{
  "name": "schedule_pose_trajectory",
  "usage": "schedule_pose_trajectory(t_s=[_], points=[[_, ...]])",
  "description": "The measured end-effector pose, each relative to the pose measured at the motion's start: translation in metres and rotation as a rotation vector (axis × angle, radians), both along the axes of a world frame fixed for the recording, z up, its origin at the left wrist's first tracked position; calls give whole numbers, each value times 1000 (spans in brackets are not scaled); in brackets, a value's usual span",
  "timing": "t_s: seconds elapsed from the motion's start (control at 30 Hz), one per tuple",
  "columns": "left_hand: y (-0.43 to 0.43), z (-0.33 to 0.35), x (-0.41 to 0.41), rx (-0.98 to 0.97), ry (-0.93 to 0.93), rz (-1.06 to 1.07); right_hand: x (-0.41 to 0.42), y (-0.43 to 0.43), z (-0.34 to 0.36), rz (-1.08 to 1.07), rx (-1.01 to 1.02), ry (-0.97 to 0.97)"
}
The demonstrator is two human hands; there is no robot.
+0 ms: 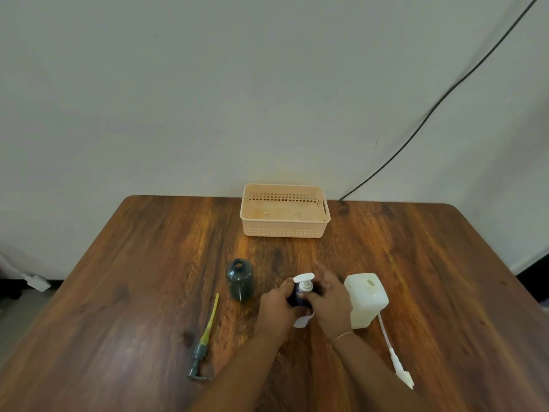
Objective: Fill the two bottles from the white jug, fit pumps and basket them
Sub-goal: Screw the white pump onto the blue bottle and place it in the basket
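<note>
1. Lower frame: a grey pump (199,359) with a yellowish tube and a white pump (398,362) lie flat on the wood-grain table (118,292).
2. Centre: the left hand (277,306) grips a dark bottle (295,297), mostly hidden; the right hand (328,298) curls round its white pump head (304,282).
3. Left of the hands stands an open smoky bottle (239,279); right, the translucent white jug (366,298).
4. Far edge: a perforated peach basket (285,230).

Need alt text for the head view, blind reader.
Both hands, left and right, grip a dark bottle with a white pump on a wooden table. An open green bottle stands left, a white jug right, a peach basket behind.
</note>
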State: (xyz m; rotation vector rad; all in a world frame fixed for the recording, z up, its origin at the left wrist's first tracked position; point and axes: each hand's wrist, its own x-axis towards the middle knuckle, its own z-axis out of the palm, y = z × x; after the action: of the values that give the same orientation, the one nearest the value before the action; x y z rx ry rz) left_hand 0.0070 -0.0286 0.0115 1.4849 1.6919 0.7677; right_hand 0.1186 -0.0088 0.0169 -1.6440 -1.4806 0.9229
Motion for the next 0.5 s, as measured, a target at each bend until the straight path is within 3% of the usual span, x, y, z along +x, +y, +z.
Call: schedule_pose_trajectory(t_s=[0.07,0.23,0.5], points=[[0,1,0,10,-10,0,-3,0,4,-74,32,-41],[-1,3,-1,12,-9,-8,0,2,0,45,0,-78],[-2,1,1,-31,-31,10,0,-6,-4,-65,20,-101]])
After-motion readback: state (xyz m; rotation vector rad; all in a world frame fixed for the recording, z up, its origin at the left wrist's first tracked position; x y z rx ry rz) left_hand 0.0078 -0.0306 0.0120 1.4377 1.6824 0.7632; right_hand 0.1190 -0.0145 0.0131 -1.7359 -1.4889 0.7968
